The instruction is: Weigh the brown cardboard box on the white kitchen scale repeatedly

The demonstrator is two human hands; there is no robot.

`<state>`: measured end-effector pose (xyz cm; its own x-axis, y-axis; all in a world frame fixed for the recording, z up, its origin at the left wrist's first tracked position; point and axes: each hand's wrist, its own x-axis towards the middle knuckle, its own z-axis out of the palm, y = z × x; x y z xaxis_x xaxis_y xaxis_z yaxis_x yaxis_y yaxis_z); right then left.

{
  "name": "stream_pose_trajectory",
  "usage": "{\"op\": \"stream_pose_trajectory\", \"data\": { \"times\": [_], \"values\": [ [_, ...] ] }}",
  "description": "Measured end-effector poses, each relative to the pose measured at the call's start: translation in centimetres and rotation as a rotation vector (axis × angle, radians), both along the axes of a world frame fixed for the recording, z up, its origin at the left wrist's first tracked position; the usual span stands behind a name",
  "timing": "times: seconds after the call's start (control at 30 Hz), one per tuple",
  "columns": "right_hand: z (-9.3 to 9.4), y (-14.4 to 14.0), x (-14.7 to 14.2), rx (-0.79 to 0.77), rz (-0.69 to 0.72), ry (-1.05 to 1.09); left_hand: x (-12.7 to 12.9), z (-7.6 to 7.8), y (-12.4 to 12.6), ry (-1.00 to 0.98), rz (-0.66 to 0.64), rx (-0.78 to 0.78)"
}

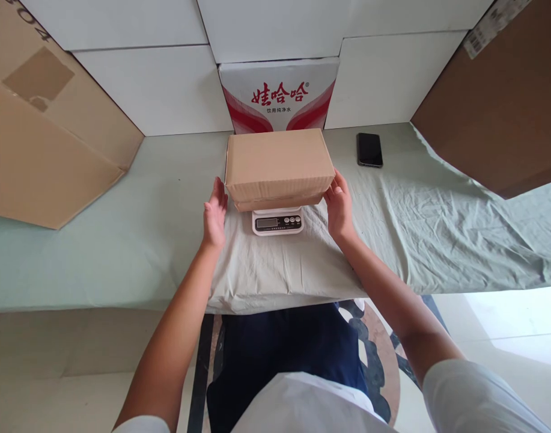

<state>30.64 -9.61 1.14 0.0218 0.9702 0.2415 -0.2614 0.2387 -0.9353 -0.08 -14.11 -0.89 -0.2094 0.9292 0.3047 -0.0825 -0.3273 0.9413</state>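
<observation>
1 box on 1 scale, 2 hands, L & R, flanking

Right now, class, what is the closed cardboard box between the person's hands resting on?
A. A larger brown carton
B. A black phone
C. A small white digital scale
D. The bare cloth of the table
C: the cardboard box sits on the small white scale, whose display and buttons stick out below the box's front edge; the phone lies apart, to the right.

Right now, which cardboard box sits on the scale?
The small closed brown box between both hands, resting on the white scale. The two large cartons lean at the table's far left and right.
</observation>
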Motion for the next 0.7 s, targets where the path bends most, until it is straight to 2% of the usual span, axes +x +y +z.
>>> {"op": "stream_pose_trajectory", "data": {
  "times": [0.17,0.5,0.7],
  "values": [
    [-0.70,0.54,0.23,0.028,0.010,0.000,-0.04,-0.23,0.03,0.014,-0.004,0.012],
    [-0.11,-0.03,-0.16,0.091,0.022,-0.082,0.22,0.19,-0.13,0.036,-0.005,0.005],
    [-0.52,0.23,-0.01,0.081,0.023,-0.050,0.52,0.55,-0.23,0.047,-0.021,0.015]
  ]
}}
